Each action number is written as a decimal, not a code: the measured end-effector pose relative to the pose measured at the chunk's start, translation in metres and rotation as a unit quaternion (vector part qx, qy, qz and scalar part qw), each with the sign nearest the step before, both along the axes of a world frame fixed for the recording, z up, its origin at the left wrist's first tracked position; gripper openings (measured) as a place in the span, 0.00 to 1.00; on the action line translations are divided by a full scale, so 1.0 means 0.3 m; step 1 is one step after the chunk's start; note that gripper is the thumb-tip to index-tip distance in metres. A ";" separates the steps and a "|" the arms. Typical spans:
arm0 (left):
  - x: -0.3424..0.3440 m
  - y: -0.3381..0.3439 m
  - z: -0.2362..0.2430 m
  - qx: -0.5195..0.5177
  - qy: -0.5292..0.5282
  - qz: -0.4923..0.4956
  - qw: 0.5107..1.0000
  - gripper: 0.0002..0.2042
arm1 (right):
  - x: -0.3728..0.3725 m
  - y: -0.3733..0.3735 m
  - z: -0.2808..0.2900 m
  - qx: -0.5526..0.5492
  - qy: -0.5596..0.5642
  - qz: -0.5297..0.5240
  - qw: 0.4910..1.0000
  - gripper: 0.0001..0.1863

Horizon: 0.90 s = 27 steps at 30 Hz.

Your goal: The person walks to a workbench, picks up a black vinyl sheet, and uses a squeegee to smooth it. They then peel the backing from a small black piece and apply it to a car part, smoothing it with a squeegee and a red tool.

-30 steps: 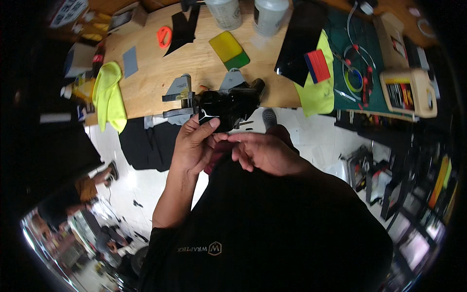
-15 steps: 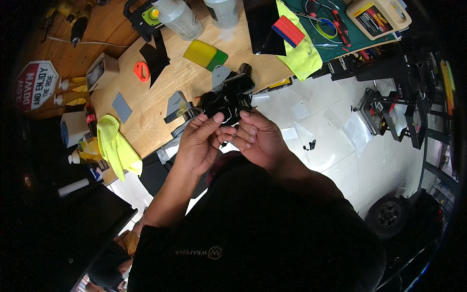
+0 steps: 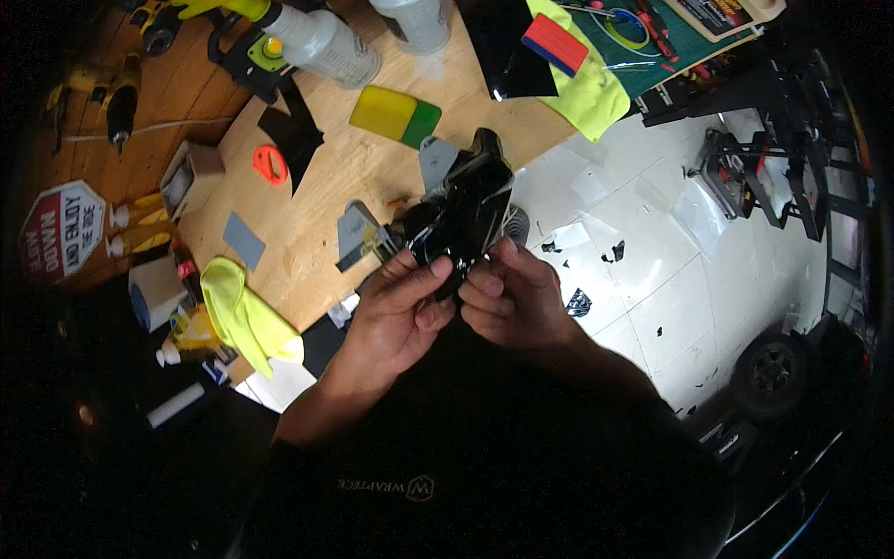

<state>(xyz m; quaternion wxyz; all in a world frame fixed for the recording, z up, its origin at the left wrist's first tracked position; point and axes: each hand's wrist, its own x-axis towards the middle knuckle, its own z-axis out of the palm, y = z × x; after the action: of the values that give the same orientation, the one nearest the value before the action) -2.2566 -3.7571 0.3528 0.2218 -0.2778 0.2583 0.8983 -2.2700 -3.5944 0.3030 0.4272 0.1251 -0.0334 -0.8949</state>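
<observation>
Between my hands, over the bench's near edge, is a glossy black moulded part [image 3: 470, 210] of irregular shape. Grey plate-like tabs [image 3: 354, 233] show by its left side, and whether they belong to it I cannot tell. My left hand [image 3: 391, 317] is closed on the part's near left side, thumb on top. At its near right edge, the thumb and bent fingers of my right hand [image 3: 521, 293] pinch it. Fingers hide the part's near end, and its shiny surface makes any film on it hard to make out.
On the wooden bench [image 3: 321, 214] lie a yellow-green squeegee [image 3: 396, 116], an orange cutter [image 3: 270, 165], black film [image 3: 503, 56] and a red-blue squeegee [image 3: 554, 44]. Spray bottles [image 3: 326, 51] stand behind. Yellow cloths [image 3: 247, 317] lie at both sides. Black scraps [image 3: 579, 303] litter the floor.
The black part has turned more lengthwise and shows more of its glossy face. My right hand has shifted to the right and nearer me; the left still grips. The whole view has shifted somewhat.
</observation>
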 end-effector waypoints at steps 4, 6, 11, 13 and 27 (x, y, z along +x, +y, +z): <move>-0.005 -0.048 -0.009 -0.001 0.008 -0.071 0.997 0.05 | 0.003 -0.008 0.015 0.107 0.051 -0.032 0.992 0.14; -0.003 -0.054 -0.015 0.030 0.035 -0.088 0.995 0.04 | 0.013 -0.026 0.033 0.159 0.030 -0.074 0.984 0.16; -0.026 -0.070 0.000 0.026 -0.019 -0.128 0.991 0.05 | 0.029 -0.044 -0.056 0.081 0.068 -0.099 0.990 0.15; -0.025 -0.074 -0.004 0.027 -0.021 -0.133 0.990 0.06 | 0.033 -0.045 -0.054 0.114 0.036 -0.101 0.988 0.15; 0.003 -0.074 -0.042 -0.038 -0.007 -0.125 0.991 0.06 | 0.026 -0.020 -0.026 0.277 -0.012 -0.061 0.959 0.07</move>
<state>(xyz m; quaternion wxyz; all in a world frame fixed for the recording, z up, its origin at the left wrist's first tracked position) -2.2556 -3.7792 0.3402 0.3234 -0.2582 0.3230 0.8511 -2.2623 -3.6005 0.2953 0.3195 0.2467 0.2032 -0.8921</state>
